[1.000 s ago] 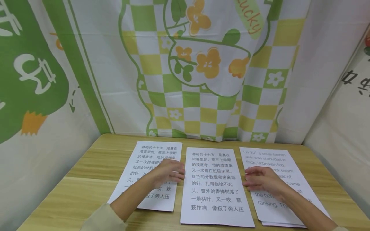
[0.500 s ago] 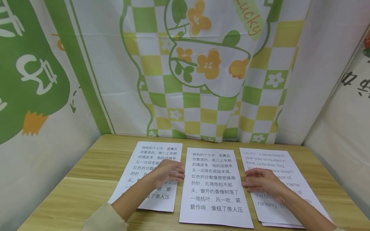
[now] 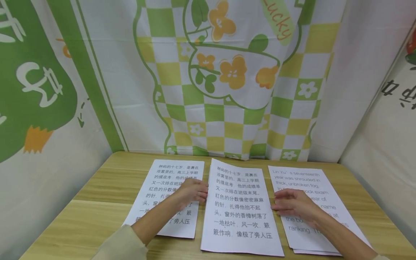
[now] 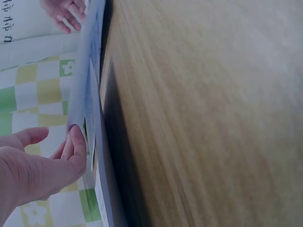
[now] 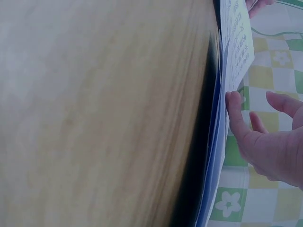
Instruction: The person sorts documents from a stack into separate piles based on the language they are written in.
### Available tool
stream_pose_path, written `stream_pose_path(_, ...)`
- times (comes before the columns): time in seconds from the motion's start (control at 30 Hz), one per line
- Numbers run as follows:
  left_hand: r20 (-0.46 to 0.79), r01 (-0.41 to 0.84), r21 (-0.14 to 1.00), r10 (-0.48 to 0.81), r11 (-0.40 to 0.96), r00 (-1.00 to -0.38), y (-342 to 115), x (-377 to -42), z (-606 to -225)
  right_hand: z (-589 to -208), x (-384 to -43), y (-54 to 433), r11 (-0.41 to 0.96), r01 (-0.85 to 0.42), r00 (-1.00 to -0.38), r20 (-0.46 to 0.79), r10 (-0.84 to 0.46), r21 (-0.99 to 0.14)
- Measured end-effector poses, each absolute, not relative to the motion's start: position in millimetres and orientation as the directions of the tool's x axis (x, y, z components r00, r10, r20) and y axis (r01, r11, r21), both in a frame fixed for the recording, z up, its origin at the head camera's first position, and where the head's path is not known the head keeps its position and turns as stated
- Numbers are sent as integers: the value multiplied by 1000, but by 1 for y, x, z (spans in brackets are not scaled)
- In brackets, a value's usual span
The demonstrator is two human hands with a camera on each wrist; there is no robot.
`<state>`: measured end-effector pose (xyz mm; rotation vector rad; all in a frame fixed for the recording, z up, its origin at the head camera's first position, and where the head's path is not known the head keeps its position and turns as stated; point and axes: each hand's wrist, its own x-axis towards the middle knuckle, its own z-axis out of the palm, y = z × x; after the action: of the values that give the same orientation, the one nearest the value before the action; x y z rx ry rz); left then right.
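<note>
A stack of white paper sheets [image 3: 238, 220] printed with Chinese text lies in the middle of the wooden table. The top sheet's far left corner is raised and its left side bows upward. At that left edge are the fingertips of my left hand [image 3: 191, 193]. The left wrist view shows the left hand [image 4: 45, 165] with its fingers at the raised sheet [image 4: 80, 90] and the thumb held apart. On the opposite side, my right hand [image 3: 295, 206] has extended fingertips at the stack's right edge, its thumb spread away in the right wrist view.
Left of the stack lies another sheet with Chinese text [image 3: 178, 169], partly hidden by the left forearm. To the right are sheets with English text [image 3: 299, 177], under the right forearm. A patterned curtain [image 3: 234, 126] hangs behind the wooden table [image 3: 87, 213].
The middle stack's top sheet has risen at its left side and far left corner, where it lay flat before. The stack shifted slightly left. Both hands stay at nearly the same places.
</note>
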<state>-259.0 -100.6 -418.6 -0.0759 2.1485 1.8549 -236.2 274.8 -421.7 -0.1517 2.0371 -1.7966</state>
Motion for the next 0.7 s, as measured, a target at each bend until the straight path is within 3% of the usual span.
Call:
stream_pose_path(0.37,-258,-227,944,108,238,-960,-86,-265,-429,-422,-237,272,182,164,-907,-221,-359,-970)
stream_pose_path(0.7,-244,-221,954,93,204,-965,-86,-262,-429,-422,-236,263,286,152,-946,-223,-235,-946)
